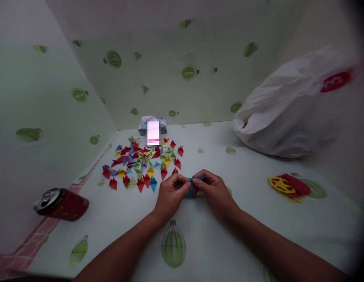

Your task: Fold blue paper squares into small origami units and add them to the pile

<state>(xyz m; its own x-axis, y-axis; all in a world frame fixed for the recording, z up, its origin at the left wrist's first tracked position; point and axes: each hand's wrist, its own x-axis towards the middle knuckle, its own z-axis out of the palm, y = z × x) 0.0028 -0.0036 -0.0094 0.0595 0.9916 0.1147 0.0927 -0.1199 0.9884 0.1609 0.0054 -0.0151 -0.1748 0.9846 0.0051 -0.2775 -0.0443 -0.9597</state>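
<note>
Both hands meet above the middle of the table, pinching a small piece of folded blue paper (193, 180) between thumbs and fingertips. My left hand (169, 194) grips its left side, with the thumb pressed against the index finger. On the other side my right hand (213, 190) pinches a pointed end of the same paper. Blue and yellow paper (190, 196) shows under the fingers, partly covered by them. To the left and beyond lies a spread of small folded paper cranes (146, 180) in red, blue, yellow, green and purple.
A lit phone (153, 134) leans against a tissue box (142, 128) behind the cranes. At left, a dark red drink can (66, 204) stands tilted in view. A white plastic bag (287, 113) bulges at the back right, with a red and yellow flat item (287, 185) in front.
</note>
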